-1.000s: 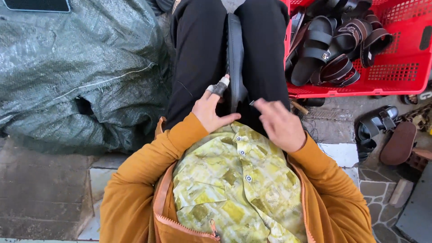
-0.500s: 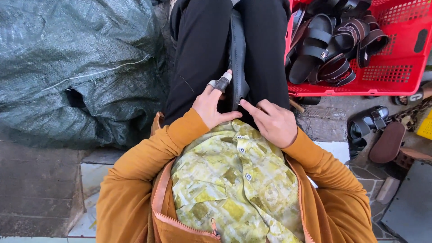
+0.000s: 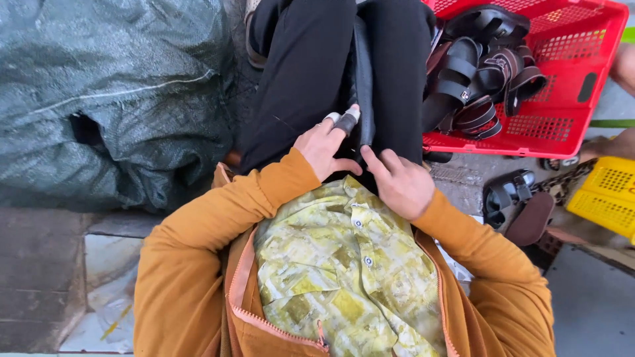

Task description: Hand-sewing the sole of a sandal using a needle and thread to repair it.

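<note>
Between the black-trousered thighs, a long black strap [image 3: 362, 79] runs toward twelve o'clock. At its near end the left hand [image 3: 324, 147] pinches it, fingers closed, two fingertips taped. The right hand [image 3: 400, 182] presses curled fingers against it. At two o'clock, a red crate [image 3: 562, 125] holds dark sandals [image 3: 479, 73].

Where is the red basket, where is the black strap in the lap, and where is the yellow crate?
red basket [image 3: 598, 79], head view, on its right wall.
black strap [image 3: 363, 73], head view, on its middle, between the legs.
yellow crate [image 3: 608, 192], head view, on its mesh side.
</note>
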